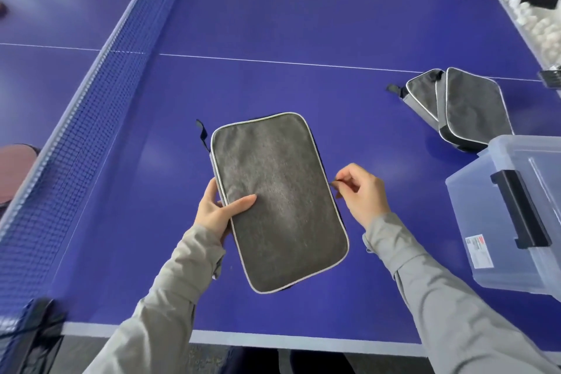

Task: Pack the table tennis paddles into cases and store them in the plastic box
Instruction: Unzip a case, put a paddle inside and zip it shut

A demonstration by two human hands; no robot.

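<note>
Observed: one grey case lies lengthwise at the near centre of the blue table, angled slightly, with its loop strap at the far left corner. Whether it rests flat on the table or is lifted a little cannot be told.

Left hand: grips the case's left edge, thumb laid across the top face and fingers wrapped under the edge. In my judgement this steadies the case against the pull from the other side.

Right hand: thumb and forefinger are pressed together, pinching a small zipper pull at the case's right edge, with the other fingers curled in. The zipper track itself is hidden along the side, so how far it is closed cannot be seen. No paddle is visible in the case. The step in hand appears to be working the zipper.

Two more cases of the same kind lie overlapped at the far right, just beyond the plastic box. They are likely staged there for storing. The box stands at the right edge, near the right hand, and appears to have its lid on and its black latch down. No case can be made out inside.

A reddish paddle lies at the left beyond the net, so packing appears unfinished. White balls line the far right edge.
</note>
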